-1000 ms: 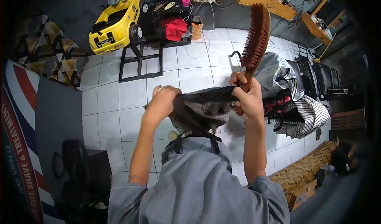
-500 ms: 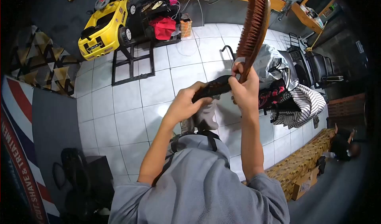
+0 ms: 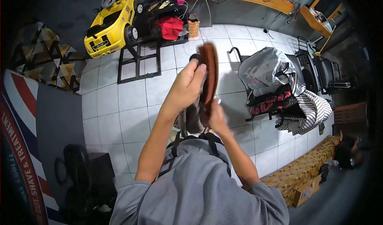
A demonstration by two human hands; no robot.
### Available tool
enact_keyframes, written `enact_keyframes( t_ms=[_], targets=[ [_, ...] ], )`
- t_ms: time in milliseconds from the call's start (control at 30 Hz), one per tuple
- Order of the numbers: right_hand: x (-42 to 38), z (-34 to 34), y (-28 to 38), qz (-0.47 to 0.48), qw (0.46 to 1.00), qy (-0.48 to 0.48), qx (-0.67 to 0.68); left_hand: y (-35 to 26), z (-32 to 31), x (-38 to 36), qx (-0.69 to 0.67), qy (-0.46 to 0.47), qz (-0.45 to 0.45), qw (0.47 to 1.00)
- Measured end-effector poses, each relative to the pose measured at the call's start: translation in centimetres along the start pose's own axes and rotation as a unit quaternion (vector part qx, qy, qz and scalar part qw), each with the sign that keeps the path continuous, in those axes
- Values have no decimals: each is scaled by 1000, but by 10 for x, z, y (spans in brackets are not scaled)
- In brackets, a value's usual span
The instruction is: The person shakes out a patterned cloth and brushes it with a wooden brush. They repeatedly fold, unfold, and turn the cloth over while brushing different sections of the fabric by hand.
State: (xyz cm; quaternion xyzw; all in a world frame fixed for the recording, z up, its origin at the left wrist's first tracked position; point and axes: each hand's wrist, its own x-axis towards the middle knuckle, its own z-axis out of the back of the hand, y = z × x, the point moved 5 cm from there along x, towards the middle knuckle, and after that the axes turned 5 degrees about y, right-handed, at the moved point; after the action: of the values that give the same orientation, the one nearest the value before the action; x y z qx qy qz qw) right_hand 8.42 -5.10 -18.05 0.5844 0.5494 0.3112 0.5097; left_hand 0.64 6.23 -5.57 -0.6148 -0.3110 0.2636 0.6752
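In my left hand (image 3: 185, 85) is a dark elongated object, shaped somewhat like a hair clipper. Only its black end (image 3: 194, 56) shows above my curled fingers. My right hand (image 3: 217, 119) is closed round the handle of a brown wooden bristle brush (image 3: 210, 73), which stands roughly upright beside my left hand. Its bristles face left, towards the dark object, and motion blurs them. Whether they touch it is hidden behind my left hand.
A silver cover (image 3: 263, 71) and a striped cloth (image 3: 309, 111) lie over black chair-like furniture on the right. Ahead stand a yellow toy car (image 3: 109, 27) and a black metal frame (image 3: 139, 61). A person (image 3: 347, 151) is at the far right by a patterned bench (image 3: 303, 161).
My right hand has swung the brush down and left, beside my left hand. My left hand has risen and turned, tilting the dark object upright. The view has shifted slightly.
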Motion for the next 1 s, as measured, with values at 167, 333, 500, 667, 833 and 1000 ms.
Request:
enact_keyframes(
  t_ms=[167, 333, 500, 667, 833, 1000],
  targets=[
    [11, 86, -209, -69, 849, 109, -513, -35, 15, -7, -137, -29, -39, 989],
    [-20, 140, -209, -214, 795, 30, -567, -47, 41, -14, -115, -100, -49, 987],
    [20, 124, -130, -99, 918, -74, -377, -31, 35, -16, -71, -53, -5, 996],
    [28, 12, 36, -15, 983, 100, 156, -34, 23, -20, -45, 57, 27, 997],
    [36, -20, 19, -56, 976, 193, 82, -55, 27, -33, -126, 76, -17, 989],
    [45, 70, -167, -27, 787, 135, -601, -64, 56, -42, -189, -37, -46, 980]
  ],
)
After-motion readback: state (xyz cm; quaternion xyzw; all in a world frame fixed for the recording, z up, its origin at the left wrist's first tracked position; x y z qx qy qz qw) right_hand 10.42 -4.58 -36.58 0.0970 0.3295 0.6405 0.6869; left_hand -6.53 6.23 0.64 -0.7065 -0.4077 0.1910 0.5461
